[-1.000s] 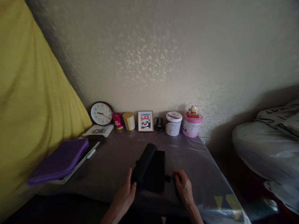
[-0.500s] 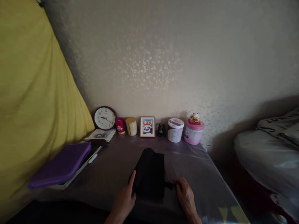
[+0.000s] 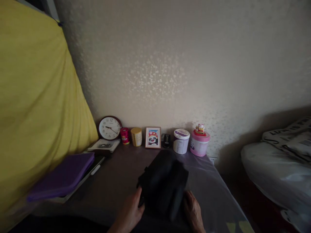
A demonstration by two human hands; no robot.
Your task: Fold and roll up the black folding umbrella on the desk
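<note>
A black fabric bundle (image 3: 162,184), its exact kind unclear, is held up over the front middle of the table. It is blurred by motion, with loose folds drooping at its right and lower side. My left hand (image 3: 132,205) pinches its lower left edge between thumb and fingers. At the lower right edge, my right hand (image 3: 193,208) has its fingers curled in against the dark cloth; the fingertips are partly hidden behind it.
Along the wall on the table (image 3: 116,181) stand a clock (image 3: 110,128), a pink can (image 3: 124,136), a yellow-lidded jar (image 3: 136,137), a panda picture frame (image 3: 153,138), a small black device (image 3: 167,140) and two round tubs (image 3: 181,142). A purple folder (image 3: 63,174) lies at left by a yellow curtain (image 3: 43,97).
The black bundle has risen, spread out and loosened from its flatter folded shape. My right hand has come in against its edge; my left hand keeps its grip.
</note>
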